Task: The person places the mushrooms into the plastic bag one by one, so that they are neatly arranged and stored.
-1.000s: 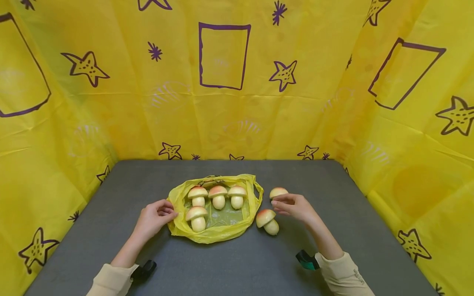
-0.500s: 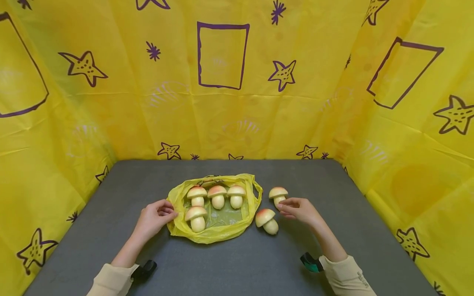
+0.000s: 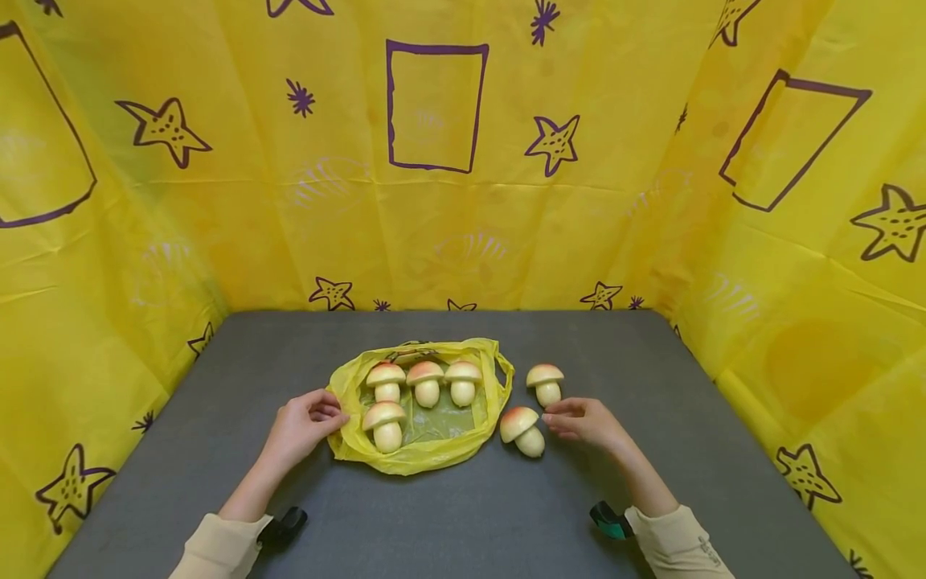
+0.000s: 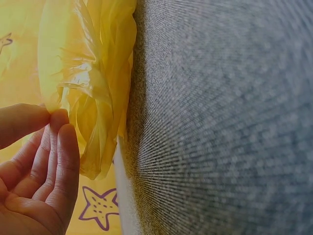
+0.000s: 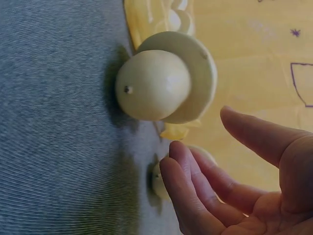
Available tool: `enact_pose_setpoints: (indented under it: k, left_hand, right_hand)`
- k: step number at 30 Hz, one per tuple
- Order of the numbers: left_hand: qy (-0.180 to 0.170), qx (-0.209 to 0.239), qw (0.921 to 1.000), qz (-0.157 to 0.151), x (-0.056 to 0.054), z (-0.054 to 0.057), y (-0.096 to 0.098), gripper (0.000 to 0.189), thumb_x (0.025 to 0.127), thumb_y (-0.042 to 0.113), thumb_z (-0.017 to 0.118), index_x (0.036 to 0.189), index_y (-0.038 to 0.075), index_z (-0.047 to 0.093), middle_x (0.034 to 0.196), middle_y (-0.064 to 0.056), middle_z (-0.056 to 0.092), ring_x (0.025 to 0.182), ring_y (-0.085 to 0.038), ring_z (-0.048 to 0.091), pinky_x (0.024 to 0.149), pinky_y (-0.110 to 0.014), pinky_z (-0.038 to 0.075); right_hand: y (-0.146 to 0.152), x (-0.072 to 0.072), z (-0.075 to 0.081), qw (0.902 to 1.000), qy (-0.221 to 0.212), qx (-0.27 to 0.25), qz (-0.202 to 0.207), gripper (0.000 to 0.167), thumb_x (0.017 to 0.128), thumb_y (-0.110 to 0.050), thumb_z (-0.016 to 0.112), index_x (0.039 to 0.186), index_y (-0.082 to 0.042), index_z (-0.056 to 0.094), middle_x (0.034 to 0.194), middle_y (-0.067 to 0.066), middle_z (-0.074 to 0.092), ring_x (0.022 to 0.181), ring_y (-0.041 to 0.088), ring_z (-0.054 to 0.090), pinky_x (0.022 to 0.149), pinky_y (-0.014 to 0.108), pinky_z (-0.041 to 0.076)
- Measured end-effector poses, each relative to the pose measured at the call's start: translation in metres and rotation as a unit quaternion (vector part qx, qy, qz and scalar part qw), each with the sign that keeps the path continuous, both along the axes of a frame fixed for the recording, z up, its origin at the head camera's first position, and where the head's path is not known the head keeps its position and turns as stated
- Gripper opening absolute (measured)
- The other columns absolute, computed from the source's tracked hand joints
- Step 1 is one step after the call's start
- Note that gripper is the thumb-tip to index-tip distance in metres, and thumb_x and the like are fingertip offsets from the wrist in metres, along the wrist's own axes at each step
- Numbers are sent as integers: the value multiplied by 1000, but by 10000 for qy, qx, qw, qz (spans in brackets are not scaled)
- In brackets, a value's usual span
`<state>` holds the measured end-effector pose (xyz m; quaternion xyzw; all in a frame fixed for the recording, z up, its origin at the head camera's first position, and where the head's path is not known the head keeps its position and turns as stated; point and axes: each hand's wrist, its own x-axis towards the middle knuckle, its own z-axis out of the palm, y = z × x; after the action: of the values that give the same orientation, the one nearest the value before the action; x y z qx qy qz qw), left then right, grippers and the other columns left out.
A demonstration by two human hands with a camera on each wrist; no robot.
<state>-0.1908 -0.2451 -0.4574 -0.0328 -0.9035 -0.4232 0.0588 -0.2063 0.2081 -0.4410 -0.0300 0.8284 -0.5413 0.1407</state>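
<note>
A yellow plastic bag (image 3: 441,458) lies spread with its mouth up, and several toy mushrooms (image 3: 427,384) with reddish caps rest inside. My left hand (image 3: 302,425) pinches the bag's left rim between thumb and fingertips; the left wrist view shows the film (image 4: 90,93) caught there. Right of the bag lie two more mushrooms on the table: a near, tilted one (image 3: 522,432) and a farther one (image 3: 546,384). My right hand (image 3: 587,422) is just right of the near mushroom, thumb and fingers apart with nothing between them. In the right wrist view the near mushroom's stem (image 5: 151,85) faces the camera.
The dark grey table (image 3: 448,523) is enclosed by yellow cloth walls (image 3: 434,241) with purple star drawings on the back and both sides. Black wrist straps (image 3: 284,527) show at both sleeves. The bag's handle loop (image 3: 504,374) stands near the farther mushroom.
My right hand has drawn back from the farther mushroom toward the near one, leaving the farther one fully uncovered. The left hand keeps its hold on the bag's rim.
</note>
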Motion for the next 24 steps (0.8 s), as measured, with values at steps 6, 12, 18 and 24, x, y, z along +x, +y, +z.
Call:
enact_pose_setpoints:
  k: [6, 12, 18, 24]
  left_hand:
    - [-8, -11, 10000, 8, 0, 0, 0, 26, 80, 22, 77, 93, 4, 64, 84, -6, 67, 73, -12, 62, 62, -20, 49]
    - [-36, -6, 10000, 10, -1, 0, 1, 26, 80, 22, 77, 94, 4, 64, 85, -6, 67, 74, -12, 62, 62, -20, 49]
    - [-50, -15, 10000, 12, -1, -1, 1, 26, 80, 21, 77, 94, 4, 63, 85, -6, 67, 74, -12, 61, 63, -20, 49]
    - [-78, -45, 10000, 42, -1, -2, 1, 27, 80, 21, 77, 94, 3, 63, 85, -6, 67, 74, -12, 61, 63, -20, 49]
  right_hand:
    - [-2, 3, -7, 9998, -28, 23, 180, 42, 88, -19, 68, 114, 13, 59, 103, 20, 68, 91, 25, 68, 78, 37, 55]
    - [-5, 4, -13, 9990, -104, 71, 433, 44, 87, -22, 69, 114, 11, 61, 104, 18, 69, 91, 22, 67, 79, 38, 55]
    - [-9, 4, -16, 9982, -116, 51, 594, 45, 86, -22, 70, 115, 11, 60, 105, 18, 68, 91, 17, 66, 80, 37, 55]
    - [-15, 6, -16, 9967, -117, 35, 808, 47, 86, -21, 70, 116, 12, 57, 111, 22, 65, 93, 20, 66, 80, 38, 55]
